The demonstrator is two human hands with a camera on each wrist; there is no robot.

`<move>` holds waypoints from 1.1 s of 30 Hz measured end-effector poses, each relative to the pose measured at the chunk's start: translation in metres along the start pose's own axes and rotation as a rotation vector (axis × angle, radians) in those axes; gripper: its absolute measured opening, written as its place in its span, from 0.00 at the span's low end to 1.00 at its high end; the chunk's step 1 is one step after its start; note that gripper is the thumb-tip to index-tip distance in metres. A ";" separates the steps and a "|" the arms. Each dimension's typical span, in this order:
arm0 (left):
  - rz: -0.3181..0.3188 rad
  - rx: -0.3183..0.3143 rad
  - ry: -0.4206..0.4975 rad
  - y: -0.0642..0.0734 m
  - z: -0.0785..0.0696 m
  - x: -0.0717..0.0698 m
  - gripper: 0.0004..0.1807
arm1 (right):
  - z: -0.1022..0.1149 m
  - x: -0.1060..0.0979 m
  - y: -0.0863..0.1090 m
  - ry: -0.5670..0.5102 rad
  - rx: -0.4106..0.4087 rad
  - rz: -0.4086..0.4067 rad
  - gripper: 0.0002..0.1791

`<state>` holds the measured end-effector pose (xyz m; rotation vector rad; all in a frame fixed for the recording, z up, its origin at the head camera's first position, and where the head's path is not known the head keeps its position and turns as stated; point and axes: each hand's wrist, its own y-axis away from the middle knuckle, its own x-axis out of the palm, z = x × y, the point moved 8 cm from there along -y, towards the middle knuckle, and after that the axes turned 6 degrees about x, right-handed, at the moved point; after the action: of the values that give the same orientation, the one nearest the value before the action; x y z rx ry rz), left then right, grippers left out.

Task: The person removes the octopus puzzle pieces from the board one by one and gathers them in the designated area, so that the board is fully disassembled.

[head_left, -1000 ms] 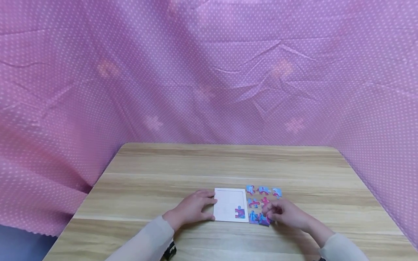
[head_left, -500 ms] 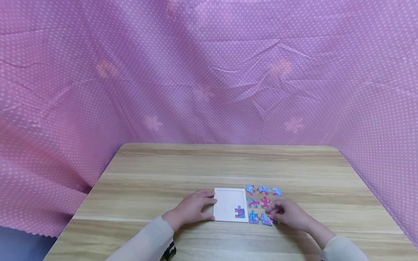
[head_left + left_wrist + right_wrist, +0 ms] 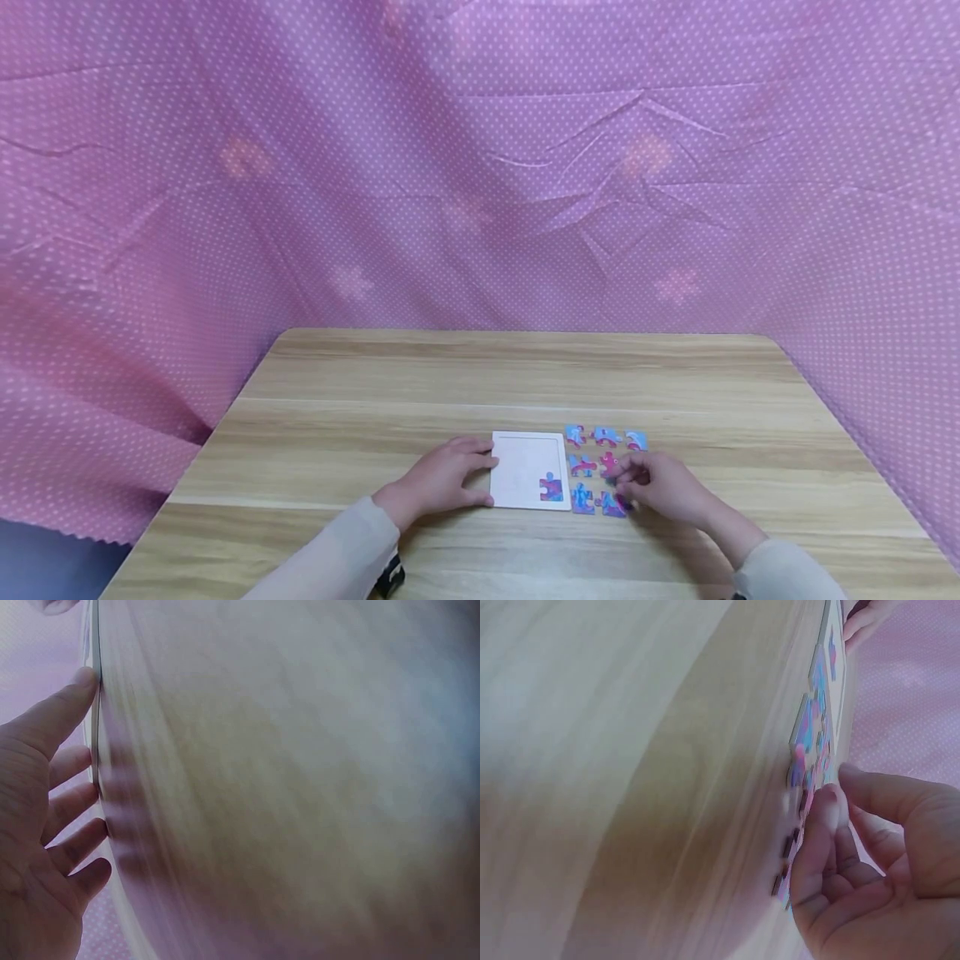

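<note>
A white puzzle tray [image 3: 521, 467] lies flat on the table, with one blue-and-purple jigsaw piece [image 3: 551, 488] in its lower right corner. Along the tray's left edge rest the thumb and fingers of my left hand [image 3: 442, 479], fairly straight and spread. Several loose jigsaw pieces [image 3: 576, 435] lie in rows just right of the tray. Over the right side of these rows hovers my right hand [image 3: 660, 487], its fingers loosely curled. The right wrist view shows a gap between thumb and index fingertip, nothing pinched. The hand partly covers a front-row piece [image 3: 612, 505] and the pink middle piece [image 3: 608, 461].
The pale wooden table [image 3: 450, 375] stretches beyond the hands to its back edge. A pink dotted curtain [image 3: 480, 208] hangs behind it and along both sides. Light sleeves [image 3: 337, 542] cover both forearms.
The front-row jigsaw piece has slid right and straightened, and my right fingers have since come off it and shifted slightly away from the body. The left hand and tray stay put.
</note>
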<state>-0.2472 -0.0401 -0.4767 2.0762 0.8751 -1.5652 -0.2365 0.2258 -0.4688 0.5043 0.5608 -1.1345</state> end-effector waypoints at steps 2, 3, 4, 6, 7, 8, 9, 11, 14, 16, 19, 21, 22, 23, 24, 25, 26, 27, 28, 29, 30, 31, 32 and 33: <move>0.001 0.000 0.002 0.000 0.000 0.000 0.32 | 0.003 0.001 -0.003 -0.001 -0.009 -0.016 0.08; 0.000 0.000 0.002 0.000 0.000 0.000 0.32 | 0.005 0.002 -0.005 0.000 -0.014 -0.023 0.08; -0.001 0.001 0.004 0.000 0.000 0.000 0.32 | 0.007 0.003 -0.006 -0.005 -0.022 -0.030 0.08; -0.003 0.003 0.005 0.000 0.000 -0.001 0.32 | 0.010 0.006 -0.010 -0.012 -0.026 -0.040 0.08; -0.004 0.005 0.005 -0.001 0.000 -0.001 0.32 | 0.012 0.008 -0.012 -0.012 -0.031 -0.043 0.08; -0.006 0.007 0.005 -0.001 0.000 -0.001 0.32 | 0.014 0.010 -0.014 -0.018 -0.034 -0.041 0.09; -0.007 0.008 0.004 -0.001 0.000 -0.001 0.32 | 0.016 0.012 -0.016 -0.022 -0.041 -0.040 0.09; -0.011 0.014 0.002 -0.001 0.000 -0.002 0.32 | 0.020 0.017 -0.020 -0.034 -0.044 -0.032 0.09; -0.018 0.022 -0.001 -0.001 0.000 -0.003 0.32 | 0.028 0.024 -0.026 -0.033 -0.062 -0.024 0.10; -0.020 0.024 0.000 -0.002 0.000 -0.003 0.32 | 0.033 0.029 -0.029 -0.016 -0.080 -0.025 0.09; -0.015 0.017 0.003 -0.003 0.000 -0.002 0.32 | 0.040 0.035 -0.033 0.012 -0.101 -0.029 0.09; -0.011 0.010 0.004 -0.003 0.000 -0.002 0.32 | 0.043 0.039 -0.035 0.007 -0.091 -0.020 0.09; -0.009 0.008 0.004 -0.003 0.000 -0.001 0.32 | 0.043 0.041 -0.036 0.008 -0.081 -0.018 0.09; -0.008 0.005 0.002 -0.003 0.001 -0.001 0.32 | 0.044 0.043 -0.037 0.011 -0.073 -0.016 0.10; -0.009 0.005 0.001 -0.003 0.001 -0.001 0.32 | 0.044 0.044 -0.038 0.009 -0.060 -0.012 0.10; -0.010 0.004 0.001 -0.002 0.001 -0.001 0.32 | 0.044 0.046 -0.039 0.015 -0.052 -0.008 0.10; -0.009 0.003 0.001 -0.002 0.001 -0.001 0.32 | 0.045 0.047 -0.039 0.014 -0.046 -0.003 0.11; -0.010 0.002 0.002 -0.002 0.001 -0.001 0.32 | 0.045 0.048 -0.039 0.017 -0.047 0.003 0.11; -0.011 0.002 0.002 -0.002 0.001 -0.001 0.32 | 0.046 0.049 -0.040 0.017 -0.047 0.009 0.11; -0.012 0.002 0.002 -0.002 0.001 -0.001 0.32 | 0.047 0.051 -0.040 0.016 -0.050 0.018 0.11; -0.013 0.003 0.001 -0.002 0.001 -0.001 0.32 | 0.048 0.052 -0.040 0.014 -0.050 0.025 0.11; -0.013 0.004 0.000 -0.002 0.001 -0.001 0.32 | 0.049 0.052 -0.040 0.013 -0.052 0.032 0.10; -0.013 0.004 -0.001 -0.002 0.001 -0.001 0.32 | 0.049 0.053 -0.040 0.009 -0.051 0.035 0.10; -0.014 0.004 -0.002 -0.002 0.001 -0.001 0.32 | 0.049 0.054 -0.040 0.007 -0.050 0.038 0.10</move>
<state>-0.2499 -0.0396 -0.4760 2.0751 0.8878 -1.5777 -0.2493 0.1437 -0.4697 0.4736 0.5822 -1.0807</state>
